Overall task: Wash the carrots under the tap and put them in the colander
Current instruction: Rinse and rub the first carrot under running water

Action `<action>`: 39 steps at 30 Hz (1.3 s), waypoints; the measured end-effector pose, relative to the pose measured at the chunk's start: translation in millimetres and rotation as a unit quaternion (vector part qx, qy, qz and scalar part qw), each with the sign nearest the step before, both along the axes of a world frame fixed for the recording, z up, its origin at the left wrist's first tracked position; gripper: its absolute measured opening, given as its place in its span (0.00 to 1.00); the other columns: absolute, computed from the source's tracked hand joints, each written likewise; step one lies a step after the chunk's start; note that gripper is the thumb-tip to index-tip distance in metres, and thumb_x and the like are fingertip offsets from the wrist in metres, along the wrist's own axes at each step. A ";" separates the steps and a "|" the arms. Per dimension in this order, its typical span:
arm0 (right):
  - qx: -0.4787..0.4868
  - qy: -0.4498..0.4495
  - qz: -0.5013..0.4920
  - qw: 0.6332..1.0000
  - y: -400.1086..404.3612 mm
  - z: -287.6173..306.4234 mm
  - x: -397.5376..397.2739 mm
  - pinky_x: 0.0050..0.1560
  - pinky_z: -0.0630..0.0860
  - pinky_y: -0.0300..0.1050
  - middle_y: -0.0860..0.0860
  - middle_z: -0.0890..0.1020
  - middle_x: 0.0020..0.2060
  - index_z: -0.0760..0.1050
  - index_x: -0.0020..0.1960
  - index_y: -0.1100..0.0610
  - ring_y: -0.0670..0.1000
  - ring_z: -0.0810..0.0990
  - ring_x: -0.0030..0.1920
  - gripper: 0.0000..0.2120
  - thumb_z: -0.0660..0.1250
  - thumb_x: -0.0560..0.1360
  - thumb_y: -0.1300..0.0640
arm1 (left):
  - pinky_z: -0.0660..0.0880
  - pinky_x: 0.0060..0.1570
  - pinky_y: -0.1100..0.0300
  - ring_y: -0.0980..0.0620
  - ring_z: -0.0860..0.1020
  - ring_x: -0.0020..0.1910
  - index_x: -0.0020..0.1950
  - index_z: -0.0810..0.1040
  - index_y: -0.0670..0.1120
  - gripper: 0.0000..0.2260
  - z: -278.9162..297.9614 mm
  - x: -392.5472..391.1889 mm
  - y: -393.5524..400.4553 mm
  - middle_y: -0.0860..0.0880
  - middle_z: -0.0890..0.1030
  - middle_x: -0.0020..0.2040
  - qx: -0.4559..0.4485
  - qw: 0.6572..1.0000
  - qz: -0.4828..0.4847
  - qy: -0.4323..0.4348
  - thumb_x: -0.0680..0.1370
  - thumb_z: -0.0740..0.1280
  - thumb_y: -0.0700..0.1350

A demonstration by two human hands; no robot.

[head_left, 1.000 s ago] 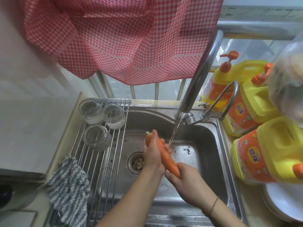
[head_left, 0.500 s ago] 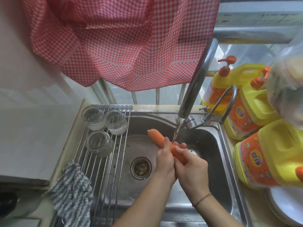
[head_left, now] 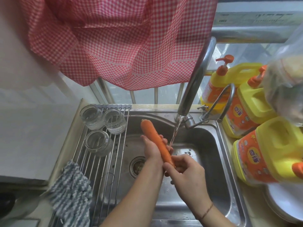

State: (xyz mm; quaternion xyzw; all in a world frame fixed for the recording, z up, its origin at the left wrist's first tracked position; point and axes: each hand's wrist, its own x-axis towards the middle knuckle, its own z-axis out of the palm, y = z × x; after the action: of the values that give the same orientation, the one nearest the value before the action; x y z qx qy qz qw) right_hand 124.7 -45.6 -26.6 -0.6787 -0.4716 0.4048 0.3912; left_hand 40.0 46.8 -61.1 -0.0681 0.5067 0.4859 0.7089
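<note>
Nearest, the right hand (head_left: 188, 174) pinches the narrow end of a long orange carrot (head_left: 155, 143) over the stainless steel sink (head_left: 213, 161); the left hand (head_left: 152, 149) cradles its middle, beside the stream from the curved chrome tap (head_left: 196, 76).

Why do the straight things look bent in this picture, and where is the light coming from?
Head view: the wide-angle lens bows the edges, so the tap leans and the sink rim curves. Daylight enters through the window behind the checked curtain, putting glare on the steel. The plastic bag at right is blurred.
</note>
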 end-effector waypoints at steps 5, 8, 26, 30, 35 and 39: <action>-0.031 0.008 0.004 0.999 11.8 8.1 4.5 0.29 0.79 0.44 0.51 0.84 0.31 0.78 0.47 0.52 0.49 0.82 0.27 0.06 0.72 0.71 0.59 | 0.73 0.35 0.56 0.47 0.74 0.26 0.46 0.75 0.42 0.32 -0.3 10.4 1.6 0.43 0.79 0.34 -0.015 0.997 0.012 0.076 0.80 0.48 0.68; -0.032 -0.011 0.000 0.999 22.1 8.8 7.8 0.24 0.72 0.35 0.51 0.82 0.29 0.78 0.44 0.53 0.47 0.80 0.25 0.04 0.72 0.72 0.56 | 0.74 0.39 0.56 0.47 0.76 0.31 0.48 0.76 0.41 0.32 -1.2 18.2 -1.3 0.44 0.80 0.38 -0.004 0.996 0.009 0.089 0.80 0.49 0.68; 0.102 -0.384 0.117 0.910 2.1 -14.4 28.0 0.26 0.68 0.41 0.44 0.83 0.33 0.79 0.57 0.41 0.48 0.81 0.31 0.14 0.64 0.73 0.42 | 0.74 0.29 0.58 0.50 0.75 0.27 0.60 0.70 0.44 0.14 -9.2 14.4 -4.9 0.44 0.76 0.35 0.036 0.992 0.057 0.106 0.77 0.70 0.39; 0.152 -0.399 0.126 0.895 -19.4 -20.1 37.0 0.23 0.69 0.37 0.45 0.82 0.30 0.83 0.54 0.45 0.48 0.79 0.25 0.19 0.61 0.68 0.41 | 0.76 0.31 0.58 0.49 0.75 0.28 0.53 0.73 0.44 0.12 -6.8 4.9 1.0 0.44 0.77 0.39 -0.006 0.993 0.056 0.108 0.77 0.72 0.47; 0.081 -0.369 0.157 0.912 -35.9 -14.3 37.2 0.28 0.73 0.39 0.43 0.83 0.35 0.76 0.63 0.46 0.47 0.80 0.30 0.22 0.61 0.72 0.42 | 0.75 0.33 0.59 0.49 0.75 0.30 0.44 0.74 0.44 0.18 -5.1 -1.7 0.6 0.45 0.76 0.33 -0.008 0.999 0.022 -0.043 0.81 0.59 0.57; -0.181 -0.163 0.167 0.955 -26.7 3.1 38.6 0.36 0.76 0.46 0.46 0.79 0.32 0.73 0.51 0.46 0.51 0.79 0.32 0.09 0.63 0.75 0.43 | 0.78 0.32 0.61 0.50 0.77 0.32 0.43 0.76 0.44 0.17 -5.7 6.0 -4.6 0.45 0.77 0.35 0.024 0.992 0.023 -0.119 0.82 0.58 0.54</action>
State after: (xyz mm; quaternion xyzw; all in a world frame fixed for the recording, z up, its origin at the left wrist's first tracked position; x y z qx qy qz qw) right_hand 163.2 -72.3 -23.5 -0.7063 -0.5548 0.4267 0.1062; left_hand 46.0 42.1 -66.7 -0.1199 0.4053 0.5029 0.7540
